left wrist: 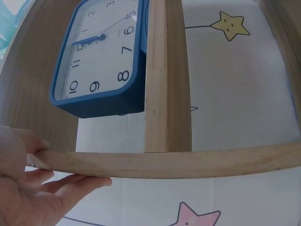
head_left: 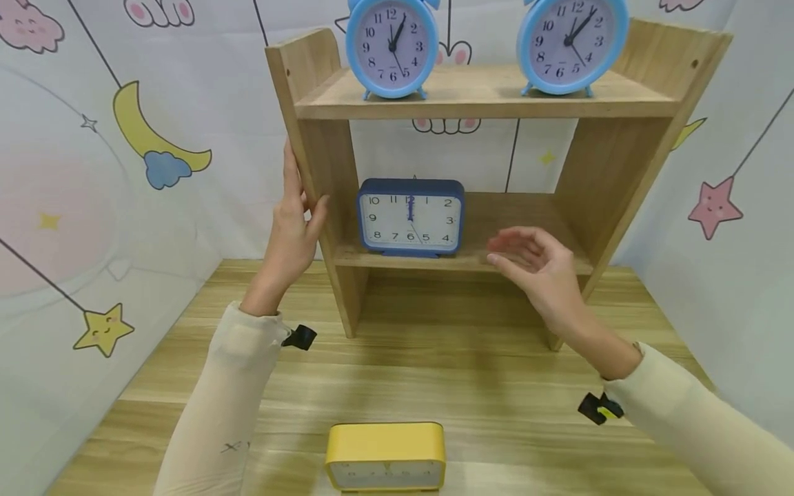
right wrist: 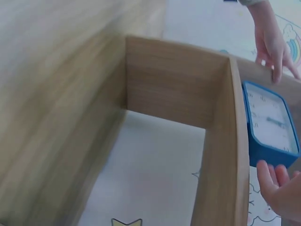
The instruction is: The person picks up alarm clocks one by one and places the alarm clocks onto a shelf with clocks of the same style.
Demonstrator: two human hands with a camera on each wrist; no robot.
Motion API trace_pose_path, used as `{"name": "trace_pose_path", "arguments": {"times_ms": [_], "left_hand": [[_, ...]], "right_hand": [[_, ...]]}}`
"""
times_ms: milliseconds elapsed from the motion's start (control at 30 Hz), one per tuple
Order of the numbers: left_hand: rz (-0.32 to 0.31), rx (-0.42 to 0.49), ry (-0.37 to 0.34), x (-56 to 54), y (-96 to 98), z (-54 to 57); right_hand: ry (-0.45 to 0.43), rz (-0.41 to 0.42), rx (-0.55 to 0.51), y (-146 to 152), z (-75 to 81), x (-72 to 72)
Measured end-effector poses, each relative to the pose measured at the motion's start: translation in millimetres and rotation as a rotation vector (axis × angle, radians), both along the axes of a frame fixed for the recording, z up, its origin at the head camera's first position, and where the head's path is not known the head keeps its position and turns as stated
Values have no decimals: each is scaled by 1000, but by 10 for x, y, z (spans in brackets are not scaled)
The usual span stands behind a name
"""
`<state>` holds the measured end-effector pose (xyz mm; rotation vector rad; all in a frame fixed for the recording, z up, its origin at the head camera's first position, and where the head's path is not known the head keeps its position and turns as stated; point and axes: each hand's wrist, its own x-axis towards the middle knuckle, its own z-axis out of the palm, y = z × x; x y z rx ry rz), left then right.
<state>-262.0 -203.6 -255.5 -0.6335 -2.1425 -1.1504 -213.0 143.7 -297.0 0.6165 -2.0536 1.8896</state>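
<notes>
A wooden shelf (head_left: pixel 486 109) stands on the wood-grain tabletop. My left hand (head_left: pixel 290 231) holds the shelf's left side panel (left wrist: pixel 117 165), thumb on the inner face and fingers along the outside. On the middle board, towards the left, a dark blue rectangular alarm clock (head_left: pixel 411 217) stands upright, its face to the front. Just right of that clock, my right hand (head_left: pixel 542 275) hovers in front of the board with loosely bent fingers and nothing in it. In the right wrist view, the fingers of this hand (right wrist: pixel 284 195) appear close to the blue clock (right wrist: pixel 270 117), apparently not touching it.
Two light blue round alarm clocks, one left (head_left: pixel 392 48) and one right (head_left: pixel 571 43), stand on the top board. A yellow rectangular clock (head_left: pixel 386 444) sits on the tabletop (head_left: pixel 496 393) in front of the shelf. Patterned white cloth (head_left: pixel 186 227) surrounds the table.
</notes>
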Motion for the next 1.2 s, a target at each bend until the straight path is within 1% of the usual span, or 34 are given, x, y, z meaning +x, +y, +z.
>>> {"name": "trace_pose_path", "arguments": {"times_ms": [67,333,533,700,767,933,1033,1133,1200], "left_hand": [[-2,4,-4,-2,-3,4],[12,2,-14,-4,3,8],[13,2,-22,2,-7,4],[12,8,-23,7,-14,11],[10,11,-24,7,-12,17],[6,12,-23,14,-5,26],[5,11,-19,13,1,28],[4,10,-16,10,7,25],[5,9,-15,6,12,22]], "right_hand": [[-2,53,-18,23,-75,65],[-23,226,33,70,-388,373],[-47,339,49,101,-621,568],[-48,484,46,87,-865,705],[-88,539,57,71,-965,763],[-158,648,136,5,-1209,897],[-176,720,173,-51,-1340,964],[-259,767,175,-107,-1434,1032],[-305,783,162,-145,-1479,1071]]}}
